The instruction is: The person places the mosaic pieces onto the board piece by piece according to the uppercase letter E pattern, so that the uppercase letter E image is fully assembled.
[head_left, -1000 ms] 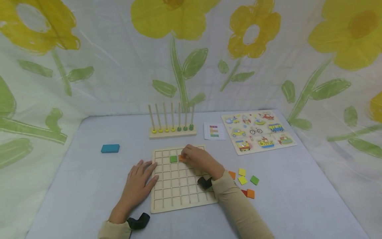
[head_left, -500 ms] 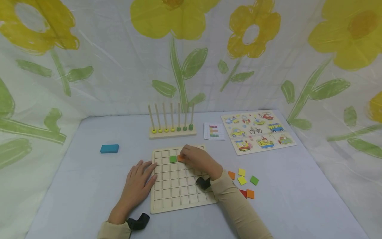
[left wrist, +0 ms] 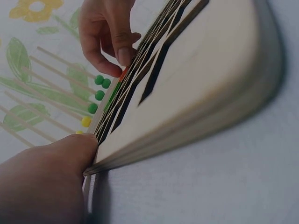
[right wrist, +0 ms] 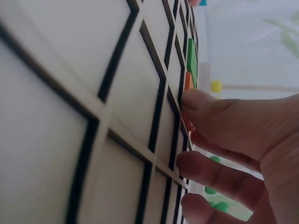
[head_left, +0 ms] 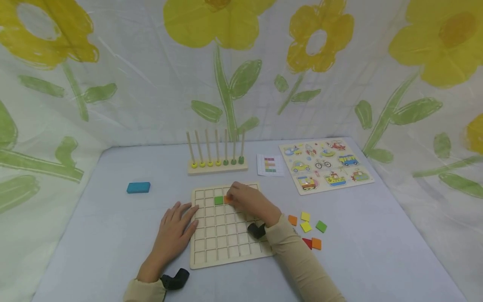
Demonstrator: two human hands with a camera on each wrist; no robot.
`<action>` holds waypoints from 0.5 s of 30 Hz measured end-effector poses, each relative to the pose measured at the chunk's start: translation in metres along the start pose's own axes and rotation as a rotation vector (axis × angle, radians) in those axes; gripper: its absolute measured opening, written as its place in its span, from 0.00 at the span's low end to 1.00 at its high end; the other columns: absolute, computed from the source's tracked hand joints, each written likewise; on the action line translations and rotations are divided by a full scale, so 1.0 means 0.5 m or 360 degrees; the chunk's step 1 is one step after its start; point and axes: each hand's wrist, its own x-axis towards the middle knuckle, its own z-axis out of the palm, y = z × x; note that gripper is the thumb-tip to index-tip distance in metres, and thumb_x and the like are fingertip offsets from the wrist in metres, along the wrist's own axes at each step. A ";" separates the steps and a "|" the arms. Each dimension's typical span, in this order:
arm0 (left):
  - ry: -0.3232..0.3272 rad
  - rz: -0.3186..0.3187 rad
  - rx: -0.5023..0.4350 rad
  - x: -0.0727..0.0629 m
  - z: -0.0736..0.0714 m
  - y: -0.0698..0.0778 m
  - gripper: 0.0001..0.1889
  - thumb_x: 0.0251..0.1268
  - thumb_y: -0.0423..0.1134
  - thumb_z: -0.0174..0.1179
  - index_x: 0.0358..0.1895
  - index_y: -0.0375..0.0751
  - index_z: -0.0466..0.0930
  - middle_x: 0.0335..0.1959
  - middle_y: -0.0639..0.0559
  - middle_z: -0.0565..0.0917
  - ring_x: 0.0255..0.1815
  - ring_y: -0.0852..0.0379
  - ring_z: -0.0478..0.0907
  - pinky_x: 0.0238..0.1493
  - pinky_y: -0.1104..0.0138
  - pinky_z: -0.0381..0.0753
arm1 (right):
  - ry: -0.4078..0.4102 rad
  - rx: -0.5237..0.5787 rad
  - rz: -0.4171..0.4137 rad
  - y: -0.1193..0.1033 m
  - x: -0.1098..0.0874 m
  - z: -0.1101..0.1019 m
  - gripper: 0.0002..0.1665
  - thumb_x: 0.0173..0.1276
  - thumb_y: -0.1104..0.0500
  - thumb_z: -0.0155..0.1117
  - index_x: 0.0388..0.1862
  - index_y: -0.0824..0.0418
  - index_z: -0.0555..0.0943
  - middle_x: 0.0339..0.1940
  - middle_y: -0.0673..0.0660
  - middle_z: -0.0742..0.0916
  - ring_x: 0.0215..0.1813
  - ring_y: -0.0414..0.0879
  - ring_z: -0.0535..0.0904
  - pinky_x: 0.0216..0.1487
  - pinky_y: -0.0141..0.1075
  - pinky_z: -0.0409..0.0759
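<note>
At the near edge, two tan sleeves (head_left: 298,256) are being seen, with one black wrist piece (head_left: 176,280) being worn on each arm. Beyond them, one pale grid board (head_left: 210,244) is being supported by the counter (head_left: 90,251). Its left edge is being touched by the left hand (head_left: 174,230), whose fingers are lying spread. To the right of the board, six loose tiles (head_left: 306,227) are being shown: two yellow, two orange, one green and one red, the red one being partly covered by the right sleeve. Toward the board's far side, one orange tile (head_left: 227,199) is being pinched by the right hand (head_left: 250,202) between thumb and finger, in the second row from the far edge. Just to its left, one green tile (head_left: 219,200) is being held in a cell. One blue block (head_left: 138,187) is being displayed at the far left. Farther back, seven rods are being carried by one bead rack (head_left: 219,167), four with yellow beads and three with green. To its right, one printed card (head_left: 278,169) and one picture board (head_left: 320,174) are being seen.
</note>
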 end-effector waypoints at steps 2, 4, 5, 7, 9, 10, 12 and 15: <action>0.0000 -0.0004 -0.0008 0.000 0.000 0.000 0.23 0.71 0.49 0.52 0.67 0.48 0.70 0.67 0.44 0.68 0.74 0.37 0.53 0.71 0.42 0.47 | -0.0010 0.0003 0.0028 0.006 -0.002 -0.004 0.08 0.70 0.54 0.61 0.45 0.53 0.82 0.45 0.47 0.80 0.43 0.36 0.77 0.44 0.27 0.79; 0.0003 -0.0008 -0.0010 0.000 0.001 0.000 0.23 0.71 0.49 0.52 0.67 0.48 0.70 0.66 0.44 0.69 0.74 0.37 0.53 0.71 0.42 0.47 | -0.0015 0.0020 0.0070 0.013 -0.009 -0.014 0.09 0.70 0.55 0.60 0.46 0.53 0.81 0.46 0.47 0.80 0.45 0.37 0.78 0.45 0.29 0.79; 0.0004 -0.0008 -0.0009 0.000 0.001 0.000 0.23 0.71 0.49 0.52 0.67 0.48 0.70 0.66 0.44 0.69 0.74 0.37 0.53 0.71 0.42 0.47 | -0.0017 0.0032 0.0100 0.017 -0.015 -0.020 0.09 0.70 0.55 0.60 0.47 0.53 0.81 0.46 0.47 0.80 0.45 0.37 0.78 0.46 0.30 0.79; 0.0009 -0.0007 -0.0015 0.000 0.002 0.000 0.23 0.71 0.49 0.52 0.66 0.48 0.70 0.66 0.44 0.69 0.74 0.37 0.53 0.71 0.42 0.47 | -0.0016 0.0069 0.0163 0.027 -0.035 -0.035 0.10 0.70 0.56 0.60 0.48 0.55 0.81 0.47 0.48 0.80 0.46 0.39 0.78 0.49 0.33 0.79; 0.0015 -0.0004 -0.0018 0.000 0.003 -0.001 0.23 0.71 0.49 0.53 0.66 0.48 0.70 0.66 0.44 0.69 0.74 0.37 0.53 0.71 0.42 0.47 | -0.0032 0.0108 0.0244 0.036 -0.062 -0.054 0.12 0.70 0.56 0.60 0.50 0.56 0.80 0.48 0.49 0.80 0.48 0.40 0.78 0.52 0.36 0.79; 0.0017 -0.0001 -0.0023 0.000 0.003 -0.001 0.23 0.70 0.49 0.53 0.66 0.48 0.70 0.66 0.44 0.69 0.74 0.37 0.53 0.71 0.42 0.47 | -0.0039 0.0113 0.0278 0.042 -0.077 -0.061 0.13 0.70 0.56 0.60 0.51 0.56 0.80 0.49 0.49 0.80 0.49 0.41 0.78 0.53 0.37 0.79; 0.0022 0.0000 -0.0028 0.000 0.003 -0.001 0.23 0.70 0.48 0.53 0.66 0.48 0.70 0.66 0.44 0.69 0.73 0.37 0.53 0.71 0.42 0.47 | -0.0057 0.0129 0.0359 0.052 -0.111 -0.076 0.14 0.69 0.56 0.61 0.52 0.57 0.80 0.49 0.48 0.81 0.50 0.41 0.78 0.53 0.38 0.78; 0.0029 0.0002 -0.0035 0.000 0.003 -0.002 0.23 0.70 0.48 0.54 0.66 0.48 0.71 0.66 0.44 0.69 0.73 0.37 0.53 0.71 0.42 0.47 | -0.0104 0.0150 0.0431 0.067 -0.161 -0.092 0.14 0.69 0.56 0.62 0.52 0.56 0.79 0.48 0.48 0.82 0.48 0.41 0.78 0.50 0.37 0.79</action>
